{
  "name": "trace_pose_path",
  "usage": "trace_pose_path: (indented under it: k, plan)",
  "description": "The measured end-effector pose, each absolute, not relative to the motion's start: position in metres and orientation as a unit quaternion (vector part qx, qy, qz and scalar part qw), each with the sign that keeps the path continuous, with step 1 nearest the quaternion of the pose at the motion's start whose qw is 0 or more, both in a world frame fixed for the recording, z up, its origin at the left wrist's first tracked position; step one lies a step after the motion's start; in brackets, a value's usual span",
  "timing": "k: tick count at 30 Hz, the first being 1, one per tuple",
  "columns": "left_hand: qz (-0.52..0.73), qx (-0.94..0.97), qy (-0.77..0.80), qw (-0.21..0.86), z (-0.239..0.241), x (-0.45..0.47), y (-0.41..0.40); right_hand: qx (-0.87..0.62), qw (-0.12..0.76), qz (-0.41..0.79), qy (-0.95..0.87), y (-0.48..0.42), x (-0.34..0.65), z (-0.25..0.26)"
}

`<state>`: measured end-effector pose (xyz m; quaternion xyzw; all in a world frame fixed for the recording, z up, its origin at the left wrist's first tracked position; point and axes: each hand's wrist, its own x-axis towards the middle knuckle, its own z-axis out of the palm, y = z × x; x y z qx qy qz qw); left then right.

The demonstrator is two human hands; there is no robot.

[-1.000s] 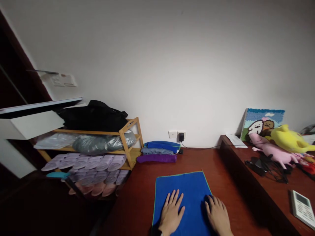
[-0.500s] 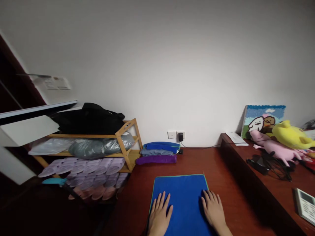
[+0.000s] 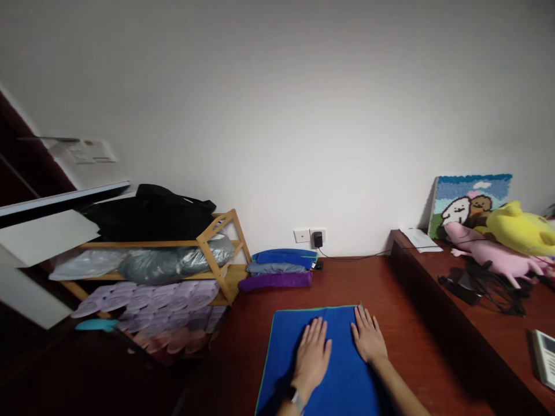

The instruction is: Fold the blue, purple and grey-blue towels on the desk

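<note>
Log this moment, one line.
left hand: open, over green-edged blue cloth; right hand: open, at its far right corner; cloth: spread on table; beyond: purple cloth

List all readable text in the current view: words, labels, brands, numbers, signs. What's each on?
None readable.
White paper sheet: any print too small to read.
Calculator-like device at the right edge: key markings too small, and it's cut off by the frame.
Wall switch plates, upper left: too blurred.
Black plug-in adapter: no legible marking.
Blue cloth: no lettering visible.
</note>
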<state>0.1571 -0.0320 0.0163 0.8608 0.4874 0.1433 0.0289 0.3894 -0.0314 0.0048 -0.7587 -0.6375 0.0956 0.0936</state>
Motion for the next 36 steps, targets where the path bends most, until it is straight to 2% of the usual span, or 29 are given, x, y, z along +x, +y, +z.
trace_pose_path:
  k: [3, 6, 16, 25, 29, 32, 36]
  plan:
    - [0.142, 0.88, 0.45, 0.064, 0.015, 0.22, -0.015, -0.753, 0.082, 0.094, -0.646, -0.032, 0.391, 0.005]
    - [0.137, 0.876, 0.455, 0.074, 0.006, 0.236, -0.001, -0.751, 0.081, 0.088, -0.65, -0.031, 0.392, 0.002]
    - [0.089, 0.814, 0.574, 0.03, 0.009, 0.071, 0.044, -0.763, 0.076, 0.075, -0.638, -0.03, 0.39, -0.001]
    - [0.088, 0.813, 0.575, 0.023, 0.01, 0.051, 0.059, -0.762, 0.078, 0.079, -0.638, -0.029, 0.391, -0.002]
    - [0.089, 0.771, 0.63, 0.01, 0.015, 0.035, 0.062, -0.762, 0.084, 0.081, -0.637, -0.029, 0.39, -0.001]
    - [0.123, 0.76, 0.638, -0.011, 0.023, 0.052, 0.049, -0.762, 0.091, 0.084, -0.636, -0.029, 0.39, -0.002]
    - [0.169, 0.836, 0.522, 0.008, 0.023, 0.13, 0.008, -0.76, 0.086, 0.081, -0.639, -0.03, 0.391, -0.002]
